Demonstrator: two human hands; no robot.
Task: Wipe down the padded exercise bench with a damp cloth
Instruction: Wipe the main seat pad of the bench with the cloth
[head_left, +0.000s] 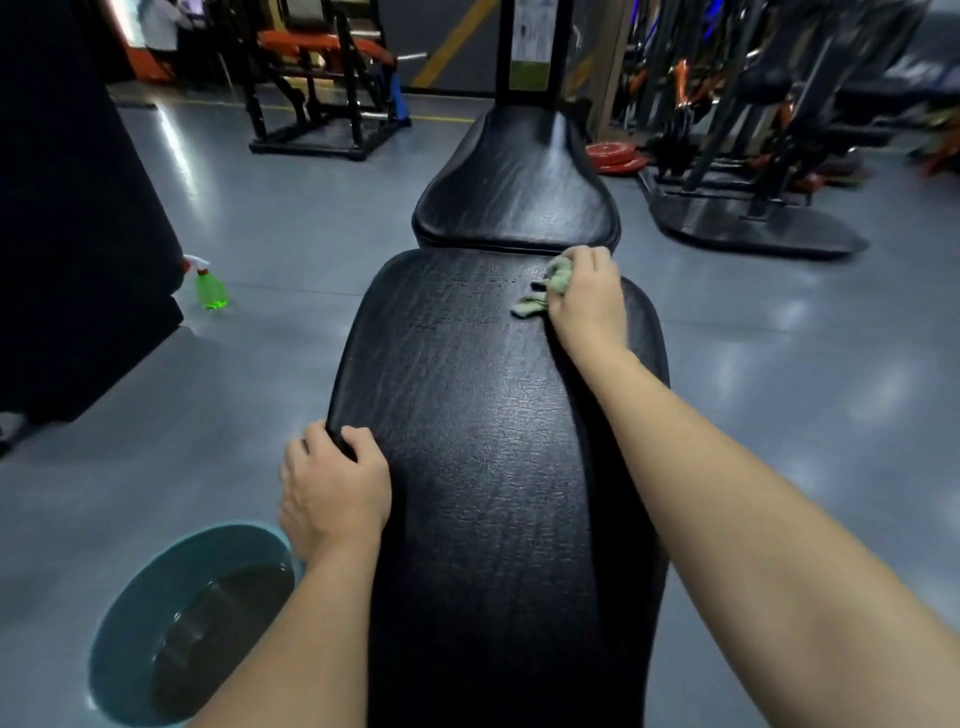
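The right hand (584, 296) is gripping the bunched green cloth (540, 291), pressing it on the padded surface (467, 415) just beside its thumb; the left hand (332, 483) is clasping the pad's edge. Overlapping, firm strokes should work best.

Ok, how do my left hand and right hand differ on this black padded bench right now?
The left hand grips the near left edge of the black padded bench's long pad; the right hand is at that pad's far right corner. The left hand holds no cloth; the right hand clutches a crumpled green cloth against the padding. Both are bare and touch the same pad.
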